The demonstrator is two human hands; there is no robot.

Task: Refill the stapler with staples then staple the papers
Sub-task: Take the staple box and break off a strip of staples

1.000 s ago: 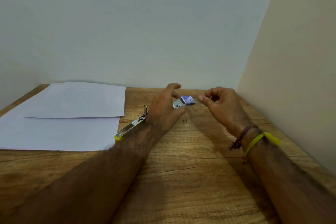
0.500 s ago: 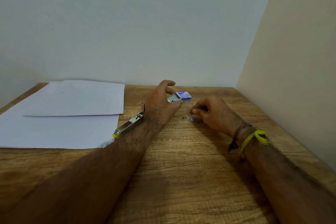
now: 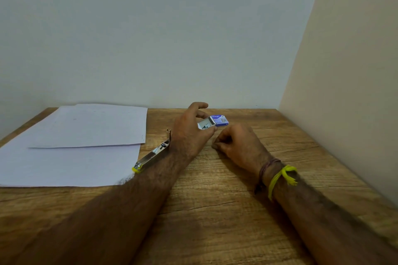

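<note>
My left hand (image 3: 190,133) holds a small staple box (image 3: 215,121) between thumb and fingers; its blue sleeve has the white tray slid partly out. My right hand (image 3: 237,145) rests just right of it on the table, fingers curled and pinched down against the wood; whatever lies under the fingertips is hidden. The metal stapler (image 3: 154,155) with a yellow tip lies swung open on the table, partly behind my left wrist. Two white paper sheets (image 3: 86,127) lie overlapped at the left.
The wooden table (image 3: 215,211) sits in a corner, with a white wall behind it and a beige wall along its right edge. The lower sheet (image 3: 64,168) reaches the left table edge. Thread bands circle my right wrist (image 3: 273,175).
My right hand dropped from beside the box to the table and closed over the spot where small staple pieces lay. My left hand lowered the box slightly.
</note>
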